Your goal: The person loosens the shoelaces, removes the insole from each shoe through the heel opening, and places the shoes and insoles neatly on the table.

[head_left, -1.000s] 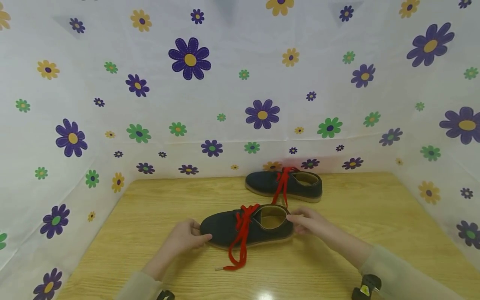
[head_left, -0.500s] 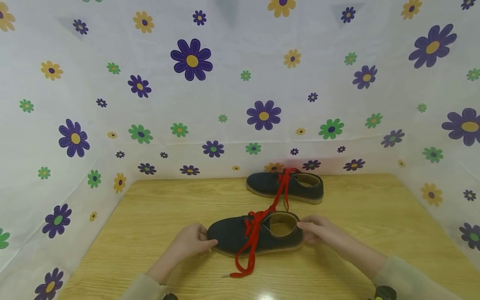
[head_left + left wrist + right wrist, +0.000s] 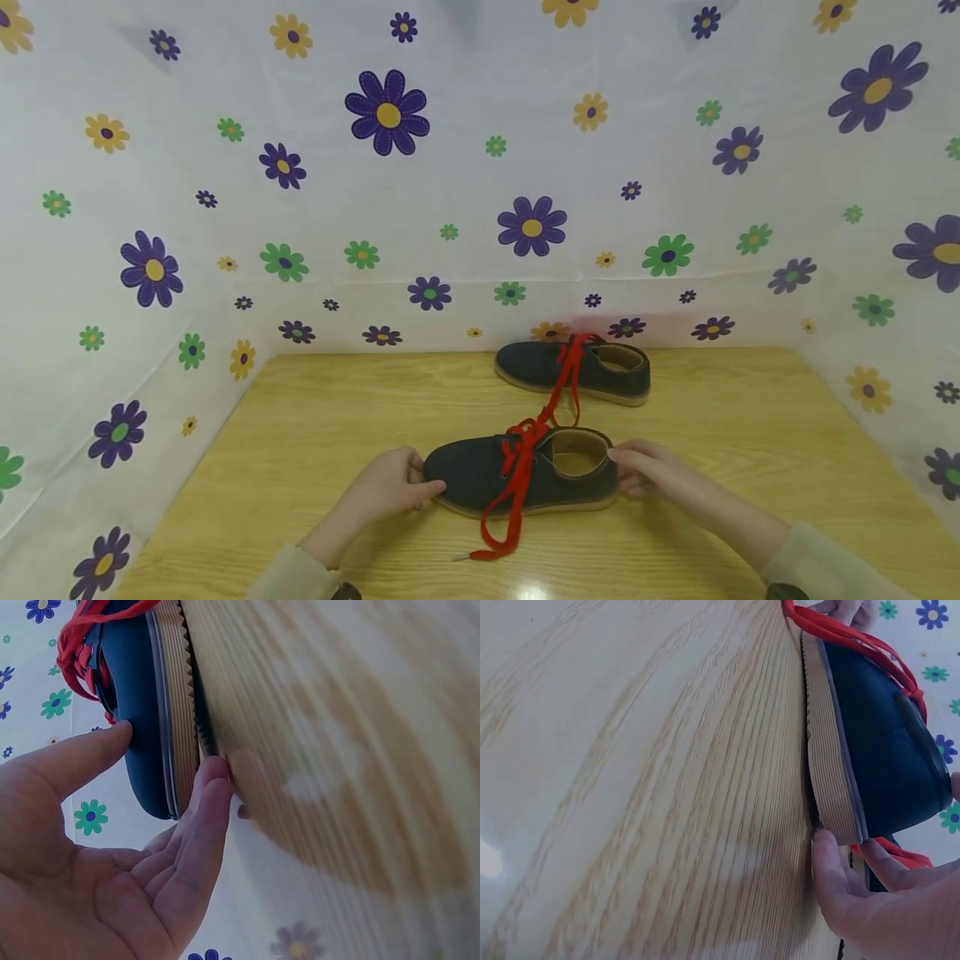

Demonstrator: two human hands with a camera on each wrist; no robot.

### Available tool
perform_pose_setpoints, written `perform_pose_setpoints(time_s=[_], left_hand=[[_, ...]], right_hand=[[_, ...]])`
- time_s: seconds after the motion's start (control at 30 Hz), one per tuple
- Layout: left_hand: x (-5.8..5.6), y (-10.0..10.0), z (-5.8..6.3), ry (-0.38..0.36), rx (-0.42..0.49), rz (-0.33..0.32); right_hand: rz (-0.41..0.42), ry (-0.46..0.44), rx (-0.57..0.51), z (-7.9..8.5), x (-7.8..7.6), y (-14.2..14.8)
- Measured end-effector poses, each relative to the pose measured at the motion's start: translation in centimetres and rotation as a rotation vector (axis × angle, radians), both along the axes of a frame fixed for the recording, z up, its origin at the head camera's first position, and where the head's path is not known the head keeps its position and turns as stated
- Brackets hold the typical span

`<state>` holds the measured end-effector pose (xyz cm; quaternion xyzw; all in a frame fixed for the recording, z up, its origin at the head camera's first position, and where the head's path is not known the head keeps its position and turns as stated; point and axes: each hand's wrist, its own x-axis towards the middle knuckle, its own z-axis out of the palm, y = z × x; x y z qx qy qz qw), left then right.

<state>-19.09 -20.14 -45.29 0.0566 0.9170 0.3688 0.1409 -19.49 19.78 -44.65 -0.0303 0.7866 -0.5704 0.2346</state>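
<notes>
A dark navy shoe [image 3: 467, 473] with red laces [image 3: 517, 492] sits near the middle of the wooden table, toe to the left. My left hand [image 3: 392, 483] holds its toe, the thumb on the upper and the fingers at the sole edge [image 3: 180, 712]. At the heel my right hand [image 3: 654, 468] grips the shoe, thumb by the collar. Two of its fingertips meet the bottom of the ribbed tan sole [image 3: 832, 765] in the right wrist view. One lace loop with a metal tip hangs down the near side.
Behind it, a matching navy shoe [image 3: 525, 365] with red laces stands by the back wall, toe also left. A white sheet [image 3: 442, 183] printed with flowers encloses the wooden table [image 3: 337, 392] at the back and both sides.
Both hands have shifted the near shoe to the right and slightly toward me, mostly in the first half second. The far shoe stays in place.
</notes>
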Motion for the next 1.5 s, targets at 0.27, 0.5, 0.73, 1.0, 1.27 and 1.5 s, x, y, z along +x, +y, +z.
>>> perform_pose_setpoints(time_s=[0.27,0.5,0.73,1.0,1.27,1.5], left_hand=[[-0.3,-0.2,0.0,-0.016,0.01,-0.009],[-0.4,-0.3,-0.2,-0.006,-0.021,0.02],[-0.6,-0.1,-0.2,0.07,0.004,0.042],[-0.6,0.2,-0.4,0.117,0.096,0.004],[-0.6,0.3,-0.6,0.105,0.145,-0.018],[-0.7,0.5,-0.7,0.104,0.14,0.026]], right_hand=[[0.02,0.007,0.004,0.0,-0.1,0.3],[0.034,0.003,0.001,-0.2,-0.2,0.4],[0.023,0.005,0.023,-0.1,-0.1,0.3],[0.03,0.031,0.033,0.1,0.0,0.4],[0.05,0.123,0.041,0.3,0.0,0.7],[0.048,0.219,0.103,1.2,-0.3,0.6]])
